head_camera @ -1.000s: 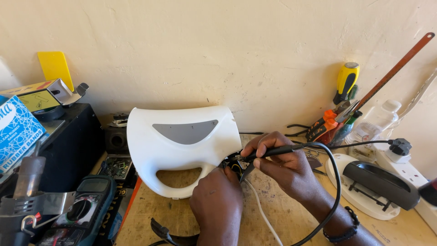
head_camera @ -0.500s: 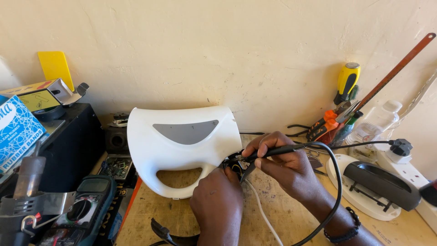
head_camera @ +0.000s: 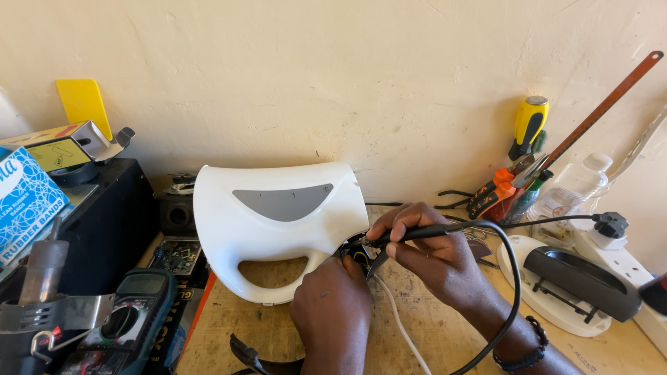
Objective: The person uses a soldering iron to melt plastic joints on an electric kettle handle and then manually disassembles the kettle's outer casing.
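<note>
Nothing shifting since a second ago. Right hand (head_camera: 434,260) still pinching iron (head_camera: 410,235), tip at casing (head_camera: 278,222) edge, 3 o'clock side. Left hand (head_camera: 332,305) closed, steadying wires there on surface (head_camera: 424,326).

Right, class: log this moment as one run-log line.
right hand: holds black soldering iron | left hand: at white appliance housing base | site: wooden bench
</note>
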